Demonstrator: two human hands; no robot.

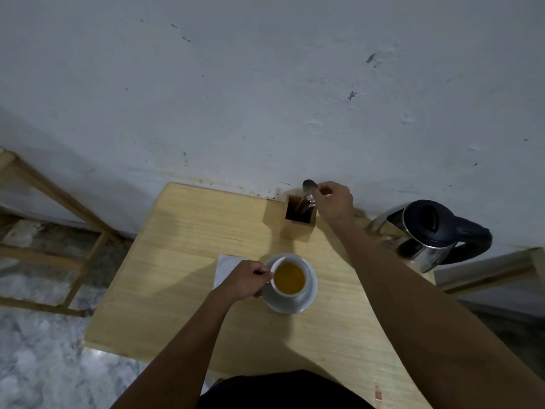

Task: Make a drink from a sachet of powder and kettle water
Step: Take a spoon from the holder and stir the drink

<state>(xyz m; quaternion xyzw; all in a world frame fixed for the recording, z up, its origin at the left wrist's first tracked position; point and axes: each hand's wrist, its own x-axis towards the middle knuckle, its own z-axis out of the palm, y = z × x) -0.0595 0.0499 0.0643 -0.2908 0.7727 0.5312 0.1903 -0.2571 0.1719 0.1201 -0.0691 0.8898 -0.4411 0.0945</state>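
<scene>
Scuffed white wall [265, 84] backs a pale wooden tabletop [182, 246] in the head view. Near the middle, a white cup [290, 297] of amber drink stands on a saucer [295, 309]. The left hand [244, 280] curls round its handle, lying over a white sheet [225, 265] that may be the sachet or a napkin.

At the far edge, the right hand [334, 202] pinches a spoon [309, 186], bowl up, with its handle down in a wooden holder [296, 230]. A steel kettle [424, 228] sits at the far right corner.

Water and powder look to be in already, so stirring is probably the step in hand. Whether the spoon is coming out or going back, I cannot tell. If it is coming out, it needs a straight lift from the narrow holder and a turn bowl-down, with the cup held steady.
</scene>
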